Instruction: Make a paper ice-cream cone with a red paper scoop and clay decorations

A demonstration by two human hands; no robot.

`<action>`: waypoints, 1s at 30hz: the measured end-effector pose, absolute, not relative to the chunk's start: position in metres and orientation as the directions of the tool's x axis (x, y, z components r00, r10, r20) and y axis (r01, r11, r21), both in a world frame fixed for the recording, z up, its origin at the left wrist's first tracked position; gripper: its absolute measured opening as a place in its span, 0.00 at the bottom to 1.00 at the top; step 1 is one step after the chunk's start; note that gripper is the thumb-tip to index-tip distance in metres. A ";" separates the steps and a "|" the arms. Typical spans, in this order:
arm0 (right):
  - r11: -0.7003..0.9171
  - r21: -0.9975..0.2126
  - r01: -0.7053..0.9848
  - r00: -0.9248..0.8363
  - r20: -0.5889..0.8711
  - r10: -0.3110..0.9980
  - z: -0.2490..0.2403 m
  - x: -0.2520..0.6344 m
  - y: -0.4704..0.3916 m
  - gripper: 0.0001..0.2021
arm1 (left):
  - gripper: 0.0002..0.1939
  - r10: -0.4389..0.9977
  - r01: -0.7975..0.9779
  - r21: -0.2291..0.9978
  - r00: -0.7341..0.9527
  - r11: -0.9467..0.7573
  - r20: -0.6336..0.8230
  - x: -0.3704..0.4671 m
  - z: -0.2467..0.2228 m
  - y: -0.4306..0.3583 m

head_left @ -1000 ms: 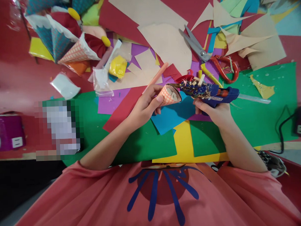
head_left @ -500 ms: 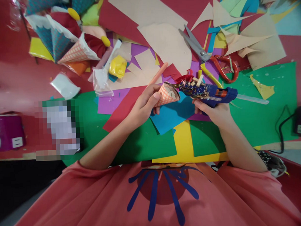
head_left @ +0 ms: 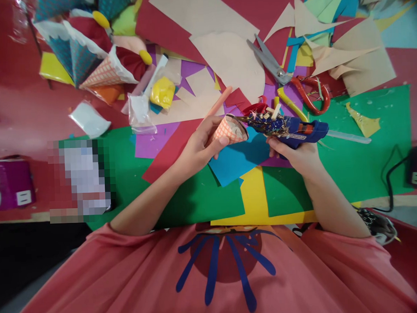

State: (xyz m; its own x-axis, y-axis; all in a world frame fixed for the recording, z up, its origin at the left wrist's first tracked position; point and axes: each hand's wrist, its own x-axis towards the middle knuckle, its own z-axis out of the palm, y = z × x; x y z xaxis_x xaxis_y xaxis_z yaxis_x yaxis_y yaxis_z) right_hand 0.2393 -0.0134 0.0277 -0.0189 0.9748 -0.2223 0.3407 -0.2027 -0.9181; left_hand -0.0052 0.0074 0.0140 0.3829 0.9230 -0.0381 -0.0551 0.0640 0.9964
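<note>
An orange-and-white checked paper cone (head_left: pixel 227 131) lies sideways in my left hand (head_left: pixel 201 145), its wide mouth facing right. Fingers wrap behind it and the thumb presses its near side. My right hand (head_left: pixel 299 155) grips a blue hot glue gun (head_left: pixel 286 128) by its handle; some of those fingers are hidden under the gun. Dried glue and paper bits crust the gun's front, and a clear glue stick (head_left: pixel 351 136) juts from its back. The nozzle meets the cone's rim at the upper right; whether glue is coming out I cannot make out.
Red-handled scissors (head_left: pixel 280 74) lie half open beyond the glue gun. Finished-looking paper cones (head_left: pixel 106 71) are grouped at the far left. Several paper scraps (head_left: pixel 342 56) cover the back. A green sheet (head_left: pixel 352 169) lies beneath my arms, with a black cable (head_left: pixel 389 182) at the right edge.
The cone has turned slightly in my left hand, and the left thumb has shifted down and right along it. The glue gun stays almost where it was.
</note>
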 end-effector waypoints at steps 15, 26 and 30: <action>-0.178 -0.908 0.379 -0.036 -0.207 0.978 0.030 0.239 -0.013 0.13 | 0.31 0.902 0.012 0.993 0.417 0.118 -0.112 -0.005 0.019 0.009; -0.211 -0.909 0.358 -0.007 -0.229 0.973 0.033 0.238 -0.014 0.13 | 0.30 0.902 0.025 0.989 0.407 0.144 -0.142 -0.005 0.022 0.008; -0.220 -0.907 0.360 0.011 -0.231 0.973 0.032 0.239 -0.014 0.10 | 0.27 0.910 -0.030 0.990 0.399 0.139 -0.116 -0.004 0.022 0.008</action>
State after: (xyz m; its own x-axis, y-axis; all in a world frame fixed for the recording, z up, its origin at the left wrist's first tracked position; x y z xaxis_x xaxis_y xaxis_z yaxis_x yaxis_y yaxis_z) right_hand 0.2391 -0.0139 0.0316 0.0113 0.9728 -0.2314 0.3602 -0.2198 -0.9066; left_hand -0.0036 0.0082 0.0216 0.3992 0.9095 -0.1158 -0.0302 0.1393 0.9898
